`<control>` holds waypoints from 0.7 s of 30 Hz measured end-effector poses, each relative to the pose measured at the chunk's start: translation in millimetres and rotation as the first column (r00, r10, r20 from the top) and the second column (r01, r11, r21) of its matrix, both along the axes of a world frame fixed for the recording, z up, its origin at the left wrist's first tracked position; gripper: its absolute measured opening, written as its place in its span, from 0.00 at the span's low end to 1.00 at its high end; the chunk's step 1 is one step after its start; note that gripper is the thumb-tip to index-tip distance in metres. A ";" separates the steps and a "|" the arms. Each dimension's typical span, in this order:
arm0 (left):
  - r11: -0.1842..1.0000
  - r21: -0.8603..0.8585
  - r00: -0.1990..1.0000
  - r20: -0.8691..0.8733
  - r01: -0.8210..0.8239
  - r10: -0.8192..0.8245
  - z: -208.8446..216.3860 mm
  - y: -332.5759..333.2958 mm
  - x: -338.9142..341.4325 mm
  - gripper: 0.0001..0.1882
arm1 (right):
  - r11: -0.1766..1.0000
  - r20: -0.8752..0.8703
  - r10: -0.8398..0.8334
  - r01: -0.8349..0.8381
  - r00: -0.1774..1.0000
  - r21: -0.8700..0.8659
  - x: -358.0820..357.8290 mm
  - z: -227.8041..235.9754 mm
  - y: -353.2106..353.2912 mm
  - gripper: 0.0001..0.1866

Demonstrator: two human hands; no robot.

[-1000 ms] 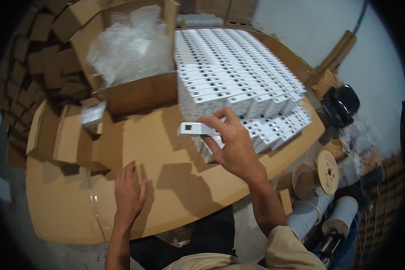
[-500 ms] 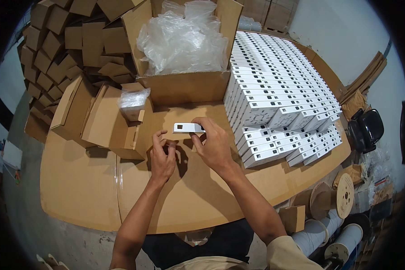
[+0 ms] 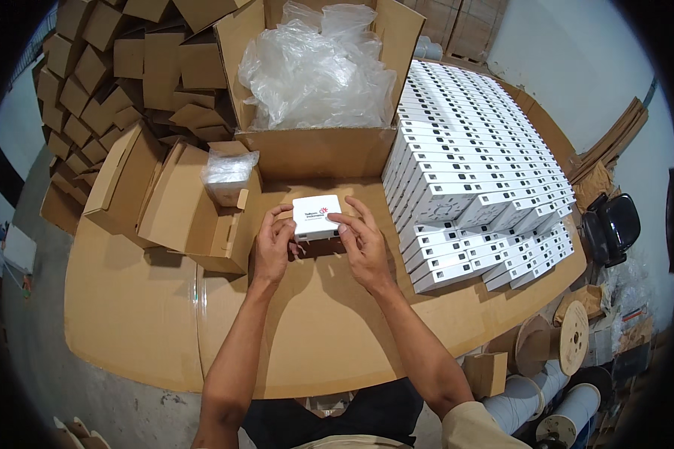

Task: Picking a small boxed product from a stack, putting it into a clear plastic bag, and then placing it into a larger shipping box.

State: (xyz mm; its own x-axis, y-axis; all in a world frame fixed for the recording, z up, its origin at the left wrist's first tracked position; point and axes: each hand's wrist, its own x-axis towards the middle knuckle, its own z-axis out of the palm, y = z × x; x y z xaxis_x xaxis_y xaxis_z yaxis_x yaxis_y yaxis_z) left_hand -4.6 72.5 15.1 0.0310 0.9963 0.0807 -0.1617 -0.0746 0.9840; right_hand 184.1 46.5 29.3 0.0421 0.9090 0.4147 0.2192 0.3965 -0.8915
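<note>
Above the cardboard-covered table I hold a small white box (image 3: 307, 224) with printed lettering and a red mark on its broad face, which is turned up toward me. My left hand (image 3: 273, 243) grips its left edge between thumb and fingers. At the right edge, my right hand (image 3: 362, 241) has its thumb and fingers closed on the box. To the right stands a large block of similar white boxes (image 3: 457, 179), stacked in tight rows. On the left, an open cardboard carton (image 3: 180, 191) contains a plastic-wrapped white bundle (image 3: 228, 170).
Behind my hands a big open carton (image 3: 314, 153) is filled with clear plastic bags (image 3: 314, 71). Many folded brown cartons (image 3: 146, 67) are piled at the far left. Wire spools (image 3: 573, 337) and a black chair (image 3: 610, 224) stand beyond the right table edge.
The white box has turned from its narrow side to its broad printed face. My left hand, formerly apart from it, now grips its left edge.
</note>
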 end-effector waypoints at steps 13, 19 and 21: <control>0.979 0.200 0.925 -0.377 0.043 0.037 -7.0 -5.5 1.0 0.24 | 0.987 0.140 -0.020 0.042 0.990 -0.154 11.6 -15.1 5.7 0.26; 0.991 0.123 0.881 -0.473 0.045 0.019 6.2 -12.9 1.2 0.21 | 0.995 0.219 -0.042 0.061 0.975 -0.079 13.1 -17.5 4.6 0.25; 0.987 0.156 0.892 -0.451 0.032 0.043 2.1 -13.5 0.3 0.21 | 0.993 0.278 -0.051 0.080 0.959 -0.093 11.8 -17.4 3.7 0.25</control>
